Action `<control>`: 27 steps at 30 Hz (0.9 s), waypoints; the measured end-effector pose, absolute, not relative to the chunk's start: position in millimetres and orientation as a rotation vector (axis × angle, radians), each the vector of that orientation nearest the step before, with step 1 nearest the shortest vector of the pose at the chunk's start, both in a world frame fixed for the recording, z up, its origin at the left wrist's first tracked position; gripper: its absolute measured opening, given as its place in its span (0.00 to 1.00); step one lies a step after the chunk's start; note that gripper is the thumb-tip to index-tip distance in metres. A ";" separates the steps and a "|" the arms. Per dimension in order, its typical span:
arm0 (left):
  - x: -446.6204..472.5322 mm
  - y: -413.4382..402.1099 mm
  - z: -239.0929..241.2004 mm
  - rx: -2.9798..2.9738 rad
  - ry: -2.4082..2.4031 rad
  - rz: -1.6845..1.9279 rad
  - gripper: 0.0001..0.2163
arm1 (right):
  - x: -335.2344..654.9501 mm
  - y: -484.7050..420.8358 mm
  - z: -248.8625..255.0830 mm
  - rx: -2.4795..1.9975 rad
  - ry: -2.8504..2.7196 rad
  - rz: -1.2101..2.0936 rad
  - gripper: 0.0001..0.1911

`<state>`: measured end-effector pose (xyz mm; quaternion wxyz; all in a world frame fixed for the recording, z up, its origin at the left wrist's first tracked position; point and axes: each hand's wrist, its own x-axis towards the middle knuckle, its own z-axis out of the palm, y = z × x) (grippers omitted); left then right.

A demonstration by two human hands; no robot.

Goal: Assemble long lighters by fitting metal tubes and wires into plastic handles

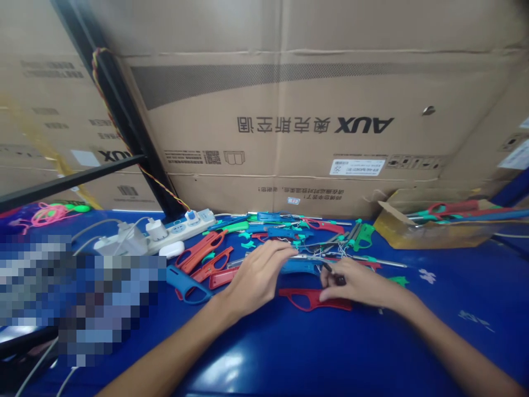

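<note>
My left hand reaches palm down over the pile, its fingers stretched out at a thin metal tube. Its thumb is hidden, and I see nothing held in it. A blue lighter handle shell lies between the hands. My right hand is closed with thumb and fingers around a small black part, whose exact kind is unclear. Under its thumb rests a red lighter handle shell with a trigger loop. Left of my left hand are a blue shell and several red shells.
Behind the hands spreads a pile of lighter tubes, shells and green clips. A cardboard tray of lighters stands back right. At left are a power strip with chargers and a white case. Large cartons wall the back.
</note>
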<state>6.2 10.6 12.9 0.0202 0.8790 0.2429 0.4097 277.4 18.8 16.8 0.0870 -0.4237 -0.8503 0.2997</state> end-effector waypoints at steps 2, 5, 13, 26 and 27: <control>5.7 10.8 12.2 2.707 0.758 1.269 0.16 | 272.4 15.6 17.7 -1.281 -2.568 0.930 0.20; 5.1 11.0 10.4 2.691 0.769 1.274 0.16 | 270.8 15.0 18.8 -1.314 -2.602 0.891 0.19; 5.2 12.3 8.8 2.698 0.848 1.301 0.15 | 286.0 19.0 17.7 -1.253 -2.422 0.528 0.20; -1.0 24.3 4.4 2.673 1.117 1.010 0.07 | 289.7 16.3 21.2 -1.130 -2.508 0.337 0.16; -1.7 25.0 3.1 2.700 1.111 0.935 0.07 | 289.3 15.0 22.4 -1.141 -2.555 0.369 0.15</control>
